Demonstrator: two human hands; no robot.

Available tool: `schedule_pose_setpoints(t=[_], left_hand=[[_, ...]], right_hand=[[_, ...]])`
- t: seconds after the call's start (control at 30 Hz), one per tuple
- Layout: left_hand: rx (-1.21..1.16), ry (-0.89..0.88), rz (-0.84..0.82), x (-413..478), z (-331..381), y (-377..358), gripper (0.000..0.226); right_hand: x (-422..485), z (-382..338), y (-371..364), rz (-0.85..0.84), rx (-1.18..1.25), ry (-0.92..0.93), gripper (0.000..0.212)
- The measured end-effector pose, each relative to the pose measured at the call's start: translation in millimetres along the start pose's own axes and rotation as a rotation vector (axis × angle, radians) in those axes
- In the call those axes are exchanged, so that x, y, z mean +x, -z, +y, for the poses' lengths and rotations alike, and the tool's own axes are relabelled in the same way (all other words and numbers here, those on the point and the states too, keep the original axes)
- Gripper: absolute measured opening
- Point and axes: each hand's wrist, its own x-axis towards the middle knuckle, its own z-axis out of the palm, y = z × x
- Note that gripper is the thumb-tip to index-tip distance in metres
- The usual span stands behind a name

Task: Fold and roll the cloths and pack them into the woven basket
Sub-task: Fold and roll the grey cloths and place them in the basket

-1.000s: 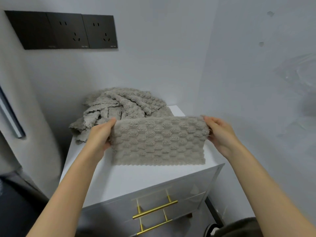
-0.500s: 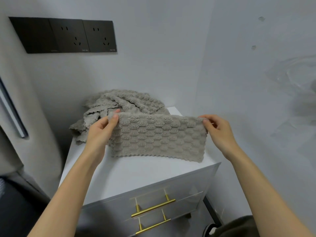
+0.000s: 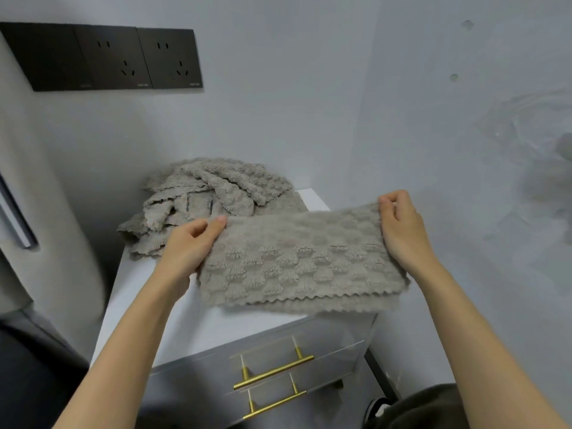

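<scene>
A folded taupe waffle cloth (image 3: 297, 261) lies stretched across the front of the white cabinet top (image 3: 161, 314), its scalloped edges toward me. My left hand (image 3: 188, 246) pinches its left end. Its right end is pinched by my right hand (image 3: 402, 230). Behind it, a loose heap of several more taupe cloths (image 3: 213, 196) rests at the back of the cabinet. No woven basket is in view.
The cabinet stands in a wall corner, with a wall close on the right. Its drawers carry gold bar handles (image 3: 272, 373). A black socket panel (image 3: 117, 57) hangs on the back wall. A shoe (image 3: 376, 408) shows on the floor at lower right.
Both hands have lowered the cloth from hanging upright to lying nearly flat on the cabinet top, with the right end shifted further right.
</scene>
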Motion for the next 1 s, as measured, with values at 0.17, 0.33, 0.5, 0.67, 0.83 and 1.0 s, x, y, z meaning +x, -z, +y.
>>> schedule_pose_setpoints(t=[0.17, 0.33, 0.5, 0.67, 0.83, 1.0], left_hand=[[0.495, 0.042, -0.062, 12.1, -28.9, -10.3, 0.039], [0.795, 0.010, -0.001, 12.7, -40.0, -11.5, 0.049], [0.674, 0.019, -0.072, 0.5, -35.5, -8.5, 0.048], [0.657, -0.001, -0.035, -4.1, -32.7, -9.9, 0.041], [0.455, 0.001, 0.042, -0.4, -34.1, -10.6, 0.028], [0.321, 0.018, 0.022, 1.7, -43.0, -8.8, 0.023]], right_hand=[[1.2, 21.0, -22.1, -0.243, -0.065, -0.177, 0.017], [-0.3, 27.5, -16.7, -0.262, -0.167, -0.235, 0.032], [-9.8, 28.5, -12.6, -0.433, -0.378, -0.340, 0.043], [-15.3, 29.4, -13.1, -0.413, -0.399, -0.291, 0.052], [-22.9, 19.7, -4.0, -0.269, -0.222, -0.224, 0.027], [-32.8, 18.1, 6.9, -0.298, -0.175, -0.216, 0.018]])
